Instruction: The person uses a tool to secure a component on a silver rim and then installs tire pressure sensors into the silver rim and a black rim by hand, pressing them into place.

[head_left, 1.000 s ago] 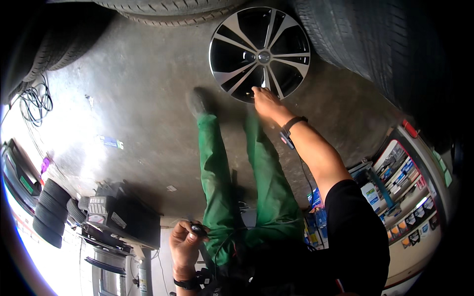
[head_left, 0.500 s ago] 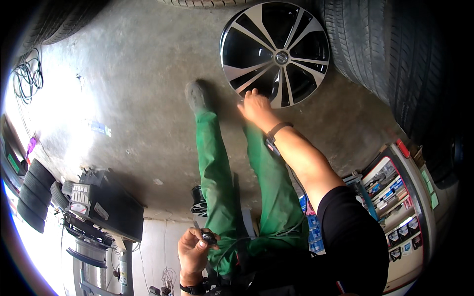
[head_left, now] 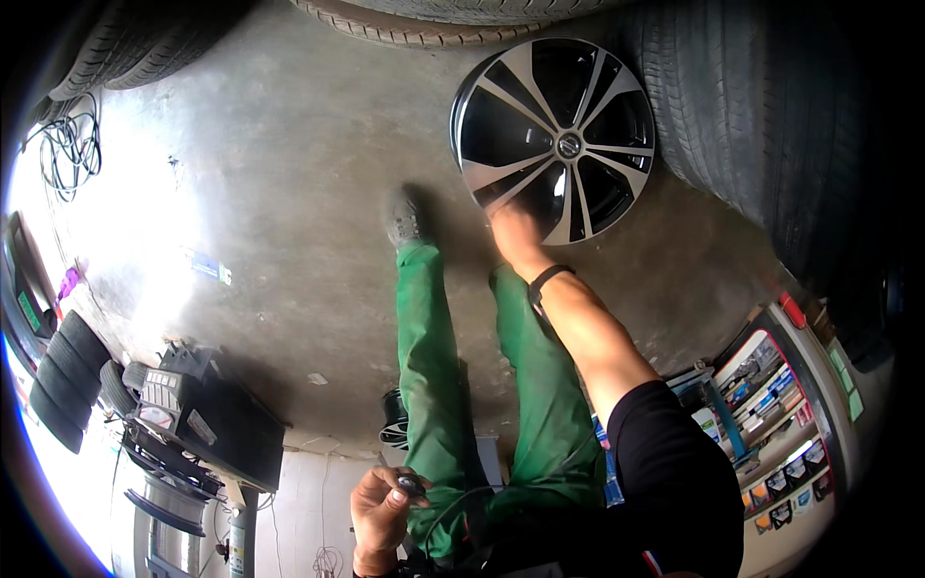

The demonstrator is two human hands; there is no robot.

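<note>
A black and silver alloy wheel rim [head_left: 569,145] without a tire lies face up on the concrete floor, just beyond my right foot. My right hand [head_left: 517,234] reaches down to its near left edge. Motion smears the fingers, so their grip and any contact with the spokes are unclear. Low by my left thigh, my left hand [head_left: 380,511] is closed, pinching a small dark rounded piece [head_left: 411,484] between thumb and fingers. The piece's exact kind cannot be made out.
Large tires [head_left: 713,106] stand right of the rim, and another tire [head_left: 424,24] lies beyond it. A black machine cabinet [head_left: 226,424] stands at lower left. Coiled black cable [head_left: 72,154] lies far left. A stocked shelf cabinet [head_left: 780,424] is at right.
My right hand has shifted slightly onto the rim's edge, and its fingers are now blurred. The left hand keeps its hold on the small dark piece. The whole view has tilted a little.
</note>
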